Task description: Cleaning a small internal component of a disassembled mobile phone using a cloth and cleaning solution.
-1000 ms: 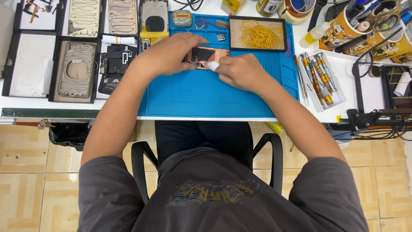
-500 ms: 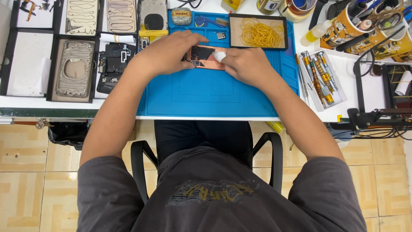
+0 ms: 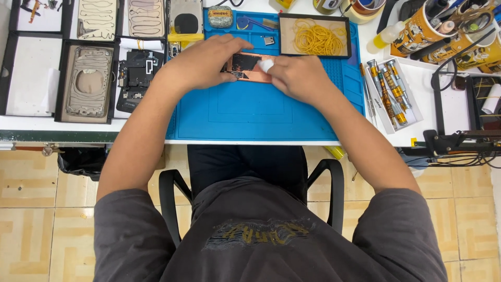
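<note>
A copper-coloured phone part (image 3: 245,67) lies on the far half of the blue work mat (image 3: 250,112). My left hand (image 3: 201,62) rests on its left end and pins it to the mat. My right hand (image 3: 297,78) holds a small white wad (image 3: 266,65) pressed against the part's right end.
Black trays with phone frames (image 3: 86,83) and a dark circuit board (image 3: 136,78) sit left of the mat. A tray of yellow rubber bands (image 3: 315,37) is at the mat's far right. Screwdrivers in a white tray (image 3: 389,94) and tool-filled cups (image 3: 417,28) stand to the right.
My right hand and the white wad have shifted slightly along the part between frames; my left hand has stayed on the part.
</note>
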